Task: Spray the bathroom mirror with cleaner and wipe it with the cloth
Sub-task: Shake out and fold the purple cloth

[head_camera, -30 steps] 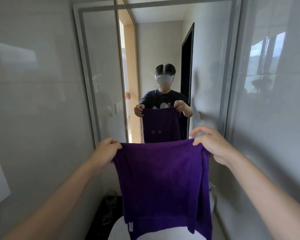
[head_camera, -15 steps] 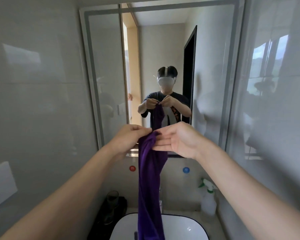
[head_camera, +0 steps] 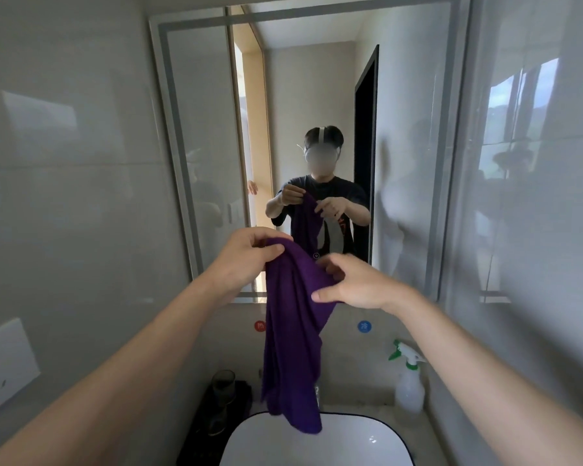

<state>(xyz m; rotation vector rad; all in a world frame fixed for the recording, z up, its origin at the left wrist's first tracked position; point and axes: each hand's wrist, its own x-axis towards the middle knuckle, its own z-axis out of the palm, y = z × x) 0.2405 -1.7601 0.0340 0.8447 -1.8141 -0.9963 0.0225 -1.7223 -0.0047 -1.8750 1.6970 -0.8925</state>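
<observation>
Purple cloth (head_camera: 293, 331) held bunched in both hands, in front of the mirror (head_camera: 310, 95) and above the basin (head_camera: 317, 442).
Top fold is pinched by the left hand (head_camera: 246, 257); the edge just beside it is gripped by the curled right hand (head_camera: 354, 284), and the rest hangs free. A flat folded pad is advised before wiping. Spray bottle (head_camera: 408, 381) is parked at the counter's back right corner, tumbler (head_camera: 223, 381) at back left. One hand must be freed for spraying, and the loose tail is likely to dip into the basin.
</observation>
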